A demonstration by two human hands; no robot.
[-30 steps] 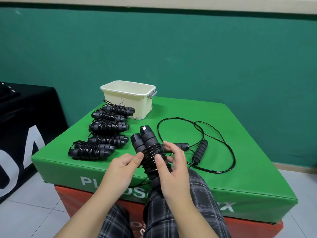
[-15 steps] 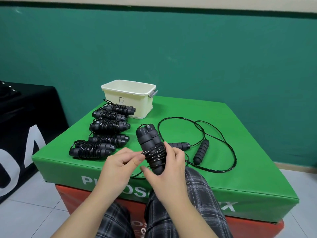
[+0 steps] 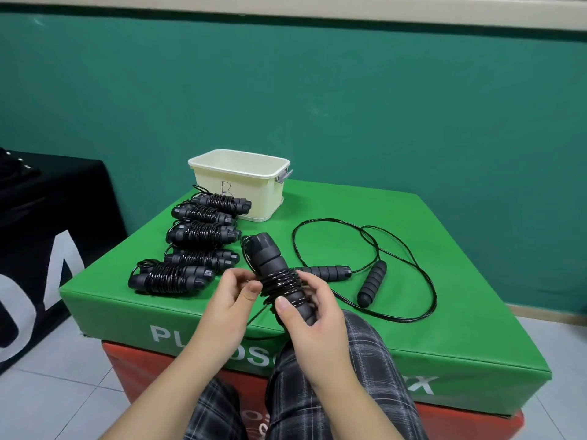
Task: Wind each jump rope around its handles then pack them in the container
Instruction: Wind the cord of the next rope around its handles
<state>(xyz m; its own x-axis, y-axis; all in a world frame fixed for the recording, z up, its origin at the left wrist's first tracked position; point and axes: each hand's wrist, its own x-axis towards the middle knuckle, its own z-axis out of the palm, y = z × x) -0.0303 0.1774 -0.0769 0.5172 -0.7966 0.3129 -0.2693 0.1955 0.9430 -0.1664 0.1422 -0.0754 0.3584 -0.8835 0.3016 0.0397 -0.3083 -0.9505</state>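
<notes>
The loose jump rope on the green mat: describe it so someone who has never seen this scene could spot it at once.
Start at the green mat with the cream container at its far edge. To the right of the hands lies the loose jump rope, its cord spread in wide loops round two separate foam handles. Unlike the five bundles lined up on the left, no cord is wound round its handles.

Green padded box (image 3: pixel 413 236) carries a cream container (image 3: pixel 241 188), five wound ropes (image 3: pixel 203 233), one loose rope (image 3: pixel 371 274).
</notes>
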